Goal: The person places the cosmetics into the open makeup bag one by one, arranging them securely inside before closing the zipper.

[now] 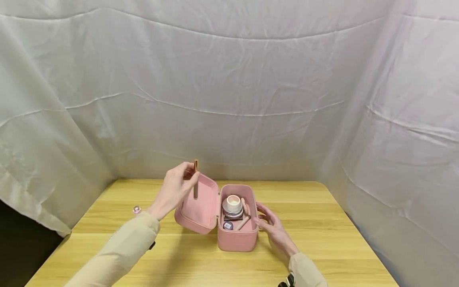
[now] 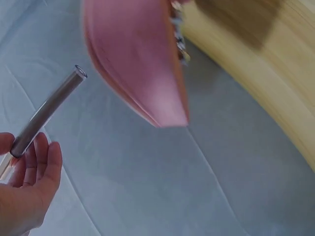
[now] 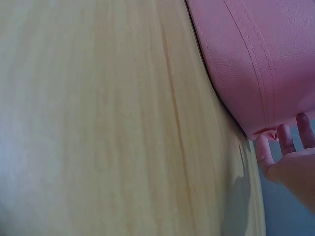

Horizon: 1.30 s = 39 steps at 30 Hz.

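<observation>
My left hand [image 1: 175, 185] pinches a slim lip gloss tube [image 1: 195, 190] by its gold cap, above the opened lid of a pink cosmetic case [image 1: 236, 241]. In the left wrist view the clear-walled, brownish tube [image 2: 47, 110] points away from the fingers, apart from the pink lid [image 2: 133, 54]. At the case's right side, my right hand [image 1: 274, 229] touches the wall with relaxed fingers, the thumb near the rim. The right wrist view has its fingertips [image 3: 264, 151] against the pink leather. Inside lie a silver-grey jar with a small white-pink jar [image 1: 234, 202] on top, a purple-capped item [image 1: 228, 226] and pink tubes.
A small pink item with a shiny, faceted top [image 1: 136, 209] stands on the wooden table [image 1: 308, 223], left of the case and beside my left forearm. Pale cloth [image 1: 229, 79] hangs behind the table and at both sides.
</observation>
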### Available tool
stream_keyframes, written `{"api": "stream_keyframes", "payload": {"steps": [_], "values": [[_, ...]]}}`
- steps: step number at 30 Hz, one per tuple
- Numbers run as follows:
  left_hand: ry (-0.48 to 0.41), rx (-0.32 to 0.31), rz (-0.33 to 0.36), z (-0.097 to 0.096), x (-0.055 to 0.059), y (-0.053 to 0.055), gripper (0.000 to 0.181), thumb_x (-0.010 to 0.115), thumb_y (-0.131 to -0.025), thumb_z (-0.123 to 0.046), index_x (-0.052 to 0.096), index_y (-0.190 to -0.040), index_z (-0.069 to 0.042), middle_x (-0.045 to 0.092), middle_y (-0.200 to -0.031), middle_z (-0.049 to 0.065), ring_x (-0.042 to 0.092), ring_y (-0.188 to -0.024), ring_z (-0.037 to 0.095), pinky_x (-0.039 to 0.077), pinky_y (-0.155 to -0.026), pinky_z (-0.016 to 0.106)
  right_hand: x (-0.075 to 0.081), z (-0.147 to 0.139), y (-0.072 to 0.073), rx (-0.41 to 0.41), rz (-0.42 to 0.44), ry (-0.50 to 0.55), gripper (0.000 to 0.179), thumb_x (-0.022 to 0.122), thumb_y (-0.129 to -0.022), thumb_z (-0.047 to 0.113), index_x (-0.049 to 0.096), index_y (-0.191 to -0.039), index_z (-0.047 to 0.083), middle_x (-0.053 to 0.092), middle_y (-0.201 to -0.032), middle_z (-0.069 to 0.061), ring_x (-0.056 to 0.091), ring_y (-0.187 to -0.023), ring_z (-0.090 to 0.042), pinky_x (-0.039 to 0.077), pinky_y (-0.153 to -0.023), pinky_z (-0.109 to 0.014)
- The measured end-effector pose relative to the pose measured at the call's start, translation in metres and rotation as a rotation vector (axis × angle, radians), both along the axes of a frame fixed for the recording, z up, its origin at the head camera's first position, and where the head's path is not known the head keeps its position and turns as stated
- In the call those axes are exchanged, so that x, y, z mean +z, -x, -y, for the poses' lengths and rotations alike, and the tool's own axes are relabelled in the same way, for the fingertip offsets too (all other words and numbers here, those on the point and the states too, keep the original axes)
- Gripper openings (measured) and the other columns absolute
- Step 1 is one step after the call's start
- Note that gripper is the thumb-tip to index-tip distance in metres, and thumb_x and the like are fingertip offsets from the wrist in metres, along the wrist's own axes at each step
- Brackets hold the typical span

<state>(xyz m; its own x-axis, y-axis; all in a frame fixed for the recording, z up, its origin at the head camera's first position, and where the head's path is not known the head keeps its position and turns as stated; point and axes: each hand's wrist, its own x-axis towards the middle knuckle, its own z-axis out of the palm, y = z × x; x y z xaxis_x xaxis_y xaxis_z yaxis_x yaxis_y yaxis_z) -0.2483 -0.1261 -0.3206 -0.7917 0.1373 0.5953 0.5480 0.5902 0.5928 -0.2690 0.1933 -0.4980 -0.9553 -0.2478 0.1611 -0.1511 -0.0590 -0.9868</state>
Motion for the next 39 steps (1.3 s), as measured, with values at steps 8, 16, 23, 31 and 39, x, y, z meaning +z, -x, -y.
{"api": "stream_keyframes", "payload": {"steps": [8,16,23,31,39], "values": [[-0.020,-0.114,0.041,-0.028,-0.008,0.002,0.019,0.067,-0.092,-0.002,0.063,-0.110,0.002,0.070,-0.094,0.014,0.071,-0.085,0.024,0.063,-0.080,0.038,0.000,0.000,0.002,-0.002,0.001,0.003,0.062,0.057,-0.096,-0.001,0.032,-0.153,-0.005,0.039,-0.151,-0.023,0.050,-0.119,-0.022,0.052,-0.081,-0.021],[0.022,-0.194,0.081,-0.049,-0.023,0.003,0.021,0.068,-0.091,-0.002,0.060,-0.111,0.000,0.070,-0.098,0.013,0.072,-0.087,0.024,0.063,-0.079,0.033,0.001,-0.002,0.001,0.000,-0.010,-0.012,0.063,0.059,-0.096,0.000,0.032,-0.153,-0.005,0.036,-0.152,-0.026,0.050,-0.120,-0.023,0.053,-0.082,-0.022],[0.032,-0.299,0.178,-0.064,-0.038,0.004,0.025,0.063,-0.094,0.000,0.054,-0.117,0.001,0.067,-0.107,0.019,0.073,-0.089,0.030,0.061,-0.074,0.024,0.000,-0.003,0.001,0.012,-0.018,-0.014,0.062,0.058,-0.097,0.001,0.032,-0.153,-0.005,0.038,-0.152,-0.024,0.050,-0.119,-0.023,0.052,-0.081,-0.021],[0.074,-0.328,0.237,-0.074,-0.055,0.001,0.028,0.062,-0.094,0.000,0.051,-0.119,-0.005,0.066,-0.105,0.012,0.064,-0.093,0.018,0.058,-0.083,0.030,0.000,-0.003,0.002,0.010,-0.019,-0.008,0.063,0.060,-0.096,0.002,0.032,-0.153,-0.005,0.039,-0.151,-0.024,0.052,-0.118,-0.022,0.053,-0.081,-0.022],[0.120,-0.359,0.258,-0.080,-0.070,0.002,0.020,0.067,-0.092,0.000,0.057,-0.109,-0.004,0.073,-0.089,0.010,0.069,-0.084,0.017,0.054,-0.071,0.018,0.000,-0.003,0.000,0.003,-0.030,-0.027,0.063,0.058,-0.097,0.003,0.031,-0.153,-0.005,0.041,-0.151,-0.022,0.051,-0.120,-0.023,0.052,-0.082,-0.022]]}}
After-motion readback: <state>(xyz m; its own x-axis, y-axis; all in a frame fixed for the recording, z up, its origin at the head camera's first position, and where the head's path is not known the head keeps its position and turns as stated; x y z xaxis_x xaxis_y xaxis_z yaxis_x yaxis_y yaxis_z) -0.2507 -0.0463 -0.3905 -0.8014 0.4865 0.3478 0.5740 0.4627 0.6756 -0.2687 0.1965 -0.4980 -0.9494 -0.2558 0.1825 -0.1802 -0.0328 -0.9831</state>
